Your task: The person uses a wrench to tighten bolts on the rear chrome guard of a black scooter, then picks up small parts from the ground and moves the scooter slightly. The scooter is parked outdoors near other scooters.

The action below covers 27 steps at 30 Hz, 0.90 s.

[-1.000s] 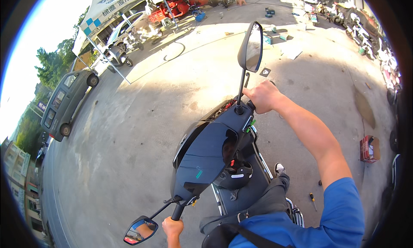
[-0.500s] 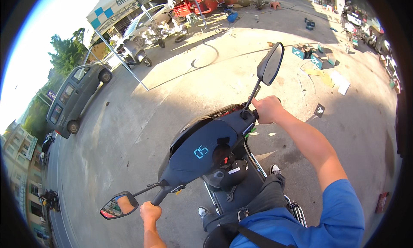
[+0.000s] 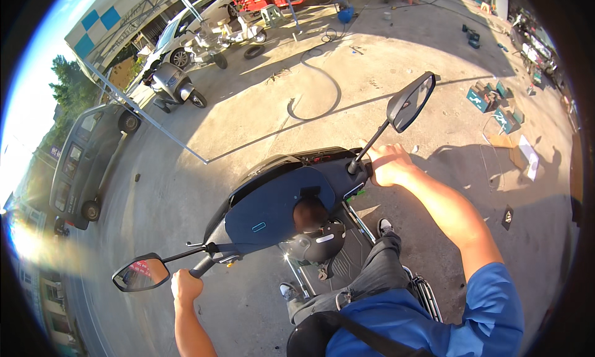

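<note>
1. Both my hands are closed around the handlebar grips of a dark scooter [image 3: 279,211]: my left hand [image 3: 186,287] wraps the left grip just beside the left mirror [image 3: 141,274], and my right hand [image 3: 387,165] wraps the right grip at the foot of the right mirror [image 3: 410,101] stalk.
2. I sit astride the scooter on a sunlit concrete yard [image 3: 260,127], its front panel between my arms, my feet on the ribbed footboard [image 3: 341,264] and a dark helmet-like object [image 3: 319,242] hanging just under the panel.
3. Ahead of the front end a dark hose [image 3: 322,87] curls on the concrete; it could catch the front wheel if I rolled across it, in my judgement.
4. To my right, teal boxes [image 3: 489,100] and flat cardboard [image 3: 524,155] lie scattered; a wide right swing could clip them.
5. To my left a grey van [image 3: 80,165] is parked, and further off a parked grey scooter [image 3: 173,84] and a white car [image 3: 192,22] stand under a canopy; a thin metal pole [image 3: 149,118] slants between them and me, hard to spot against the glare.
6. Low sun flares at the left rim, so I judge anything approaching from that side could go unnoticed.
7. The hanging object near my knees could, I think, swing into the steering if I turned sharply.
</note>
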Each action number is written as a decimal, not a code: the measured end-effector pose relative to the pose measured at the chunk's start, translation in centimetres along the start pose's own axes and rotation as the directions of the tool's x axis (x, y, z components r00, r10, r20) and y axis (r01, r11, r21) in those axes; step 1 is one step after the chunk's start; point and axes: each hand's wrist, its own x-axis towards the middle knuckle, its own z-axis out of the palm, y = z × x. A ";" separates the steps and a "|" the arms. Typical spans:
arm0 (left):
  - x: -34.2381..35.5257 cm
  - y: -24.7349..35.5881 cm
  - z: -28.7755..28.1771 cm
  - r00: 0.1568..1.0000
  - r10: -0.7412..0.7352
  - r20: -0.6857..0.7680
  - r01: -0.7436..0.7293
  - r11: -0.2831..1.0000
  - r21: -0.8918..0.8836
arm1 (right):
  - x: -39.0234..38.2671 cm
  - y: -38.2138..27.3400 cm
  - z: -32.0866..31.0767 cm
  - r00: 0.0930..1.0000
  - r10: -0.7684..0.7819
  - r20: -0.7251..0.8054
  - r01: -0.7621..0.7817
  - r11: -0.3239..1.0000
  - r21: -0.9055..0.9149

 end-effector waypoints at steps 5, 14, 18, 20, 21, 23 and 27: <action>28.3 4.7 -1.6 1.000 0.026 -0.001 -0.026 1.000 0.013 | 26.6 -2.9 -4.6 0.999 0.033 0.035 -0.033 0.999 0.000; 77.4 16.0 -6.5 1.000 0.009 -0.005 -0.009 0.999 0.035 | 75.4 -5.9 -12.5 0.999 0.024 0.034 -0.023 0.999 -0.035; 98.2 20.8 -8.3 1.000 -0.007 -0.004 0.007 1.000 -0.004 | 95.8 -6.9 -16.3 0.999 0.045 0.012 -0.044 0.998 -0.042; 108.4 23.2 -9.0 1.000 0.010 -0.011 -0.010 1.000 -0.012 | 105.9 -7.4 -17.9 1.000 0.026 0.013 -0.026 0.999 -0.046; 113.4 24.3 -9.2 1.000 0.025 -0.015 -0.025 1.000 -0.016 | 110.9 -7.5 -18.8 1.000 0.016 0.020 -0.015 0.999 -0.040; 123.6 26.6 -9.9 0.998 0.047 -0.031 -0.048 0.999 -0.009 | 120.5 -8.3 -20.1 0.994 0.096 0.061 -0.092 0.993 -0.068; 142.9 30.8 -11.0 0.997 0.066 -0.028 -0.066 0.998 0.009 | 138.9 -9.4 -22.4 0.992 0.123 0.020 -0.123 0.992 -0.028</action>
